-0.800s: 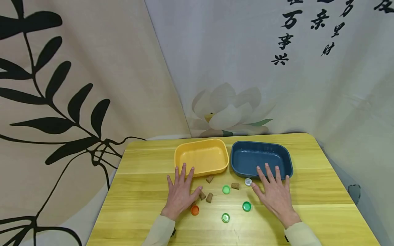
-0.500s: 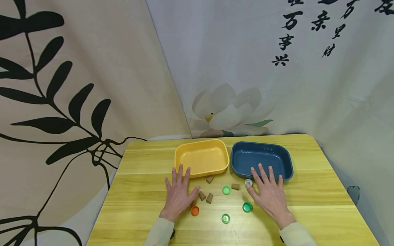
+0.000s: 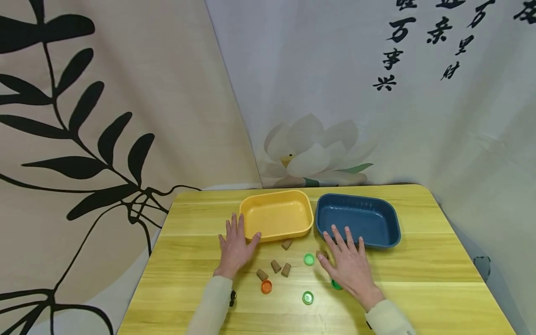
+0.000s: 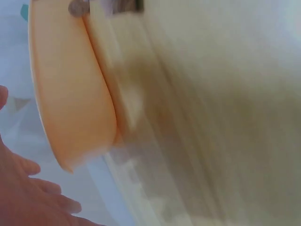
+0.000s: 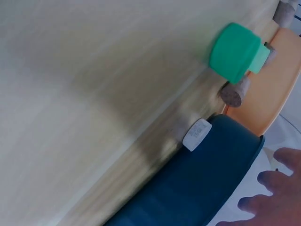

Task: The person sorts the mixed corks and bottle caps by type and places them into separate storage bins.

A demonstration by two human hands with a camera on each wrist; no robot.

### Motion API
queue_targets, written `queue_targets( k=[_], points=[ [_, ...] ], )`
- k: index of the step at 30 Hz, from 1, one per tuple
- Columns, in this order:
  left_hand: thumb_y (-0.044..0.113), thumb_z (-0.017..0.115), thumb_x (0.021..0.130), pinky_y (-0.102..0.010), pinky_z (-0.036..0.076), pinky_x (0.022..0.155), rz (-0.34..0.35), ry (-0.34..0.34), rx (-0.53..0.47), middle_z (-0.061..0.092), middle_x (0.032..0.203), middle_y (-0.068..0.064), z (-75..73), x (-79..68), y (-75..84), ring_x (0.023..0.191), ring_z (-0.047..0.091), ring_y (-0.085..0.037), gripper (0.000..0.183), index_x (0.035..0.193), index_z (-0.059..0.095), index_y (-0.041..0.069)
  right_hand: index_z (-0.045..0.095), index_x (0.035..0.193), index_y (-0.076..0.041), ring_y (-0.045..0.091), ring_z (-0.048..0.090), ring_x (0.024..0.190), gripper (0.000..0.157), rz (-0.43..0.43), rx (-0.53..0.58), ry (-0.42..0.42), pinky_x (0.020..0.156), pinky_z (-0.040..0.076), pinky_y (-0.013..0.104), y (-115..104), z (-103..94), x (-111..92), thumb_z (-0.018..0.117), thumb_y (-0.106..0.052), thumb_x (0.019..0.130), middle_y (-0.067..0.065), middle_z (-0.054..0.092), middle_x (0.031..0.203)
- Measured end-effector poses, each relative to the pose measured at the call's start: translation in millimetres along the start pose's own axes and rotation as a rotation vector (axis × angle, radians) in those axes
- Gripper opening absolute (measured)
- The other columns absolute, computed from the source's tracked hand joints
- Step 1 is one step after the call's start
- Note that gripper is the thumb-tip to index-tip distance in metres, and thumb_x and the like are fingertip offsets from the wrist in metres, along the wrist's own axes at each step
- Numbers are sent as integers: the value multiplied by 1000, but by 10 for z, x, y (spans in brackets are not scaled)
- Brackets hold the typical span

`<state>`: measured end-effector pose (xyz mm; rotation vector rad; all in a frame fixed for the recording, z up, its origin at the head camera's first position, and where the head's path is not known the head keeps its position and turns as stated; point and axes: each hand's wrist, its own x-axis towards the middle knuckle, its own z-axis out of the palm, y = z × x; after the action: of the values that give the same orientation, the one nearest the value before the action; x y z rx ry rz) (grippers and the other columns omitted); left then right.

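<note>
The yellow tray (image 3: 276, 218), a glossy, shallow rectangle with rounded corners, has the left hand (image 3: 234, 253) by its left front corner, fingers extended and spread, gripping nothing. Right of the yellow tray stands a similar dark blue tray (image 3: 360, 216), and forward-right of the yellow tray is the right hand (image 3: 349, 270), fingers splayed, likewise gripping nothing. Before the yellow tray lie stubby, tapered brown corks (image 3: 275, 266), round green caps (image 3: 307, 298) and one orange cap (image 3: 266, 286).
</note>
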<state>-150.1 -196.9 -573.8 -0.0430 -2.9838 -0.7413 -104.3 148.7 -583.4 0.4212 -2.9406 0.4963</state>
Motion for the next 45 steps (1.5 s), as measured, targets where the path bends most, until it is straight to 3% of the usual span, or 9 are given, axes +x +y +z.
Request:
queue_targets(
  k=[6, 12, 23, 33, 45],
  points=[
    [71, 47, 99, -81, 11, 113, -60, -59, -32, 1, 173, -16, 41, 214, -16, 156, 6, -46, 103, 167, 6, 7, 47, 158, -19, 45, 19, 155, 72, -4, 7, 29, 115, 16, 75, -11, 20, -29, 50, -64, 101, 9, 29, 169],
    [70, 47, 99, -82, 11, 112, -62, -88, 18, -2, 174, -14, 102, 267, -34, 156, 9, -46, 103, 167, 5, 5, 43, 160, -18, 45, 17, 155, 73, 1, 5, 21, 116, 15, 75, 14, -11, -78, 49, -62, 102, 11, 28, 169],
    [71, 47, 98, -82, 8, 111, -34, -106, 51, -3, 174, -12, 43, 187, -129, 157, 7, -45, 104, 166, 4, 4, 44, 159, -18, 46, 19, 154, 73, -3, -6, 61, 117, 15, 73, 85, -114, -209, 51, -62, 101, 10, 29, 169],
    [74, 47, 97, -83, 11, 110, -6, -95, 73, -1, 173, -16, 28, 75, -178, 156, 7, -47, 107, 166, 6, 3, 54, 152, -14, 48, 32, 149, 69, -109, -45, 131, 111, 28, 75, 104, -111, -511, 60, -57, 98, 14, 43, 161],
    [80, 40, 95, -82, 10, 112, -30, -99, 79, -4, 173, -18, 96, 63, -195, 156, 6, -48, 111, 166, 2, 2, 62, 144, -15, 46, 48, 138, 68, -168, -92, 47, 106, 38, 71, 113, -24, -710, 76, -53, 89, 13, 61, 143]
  ],
)
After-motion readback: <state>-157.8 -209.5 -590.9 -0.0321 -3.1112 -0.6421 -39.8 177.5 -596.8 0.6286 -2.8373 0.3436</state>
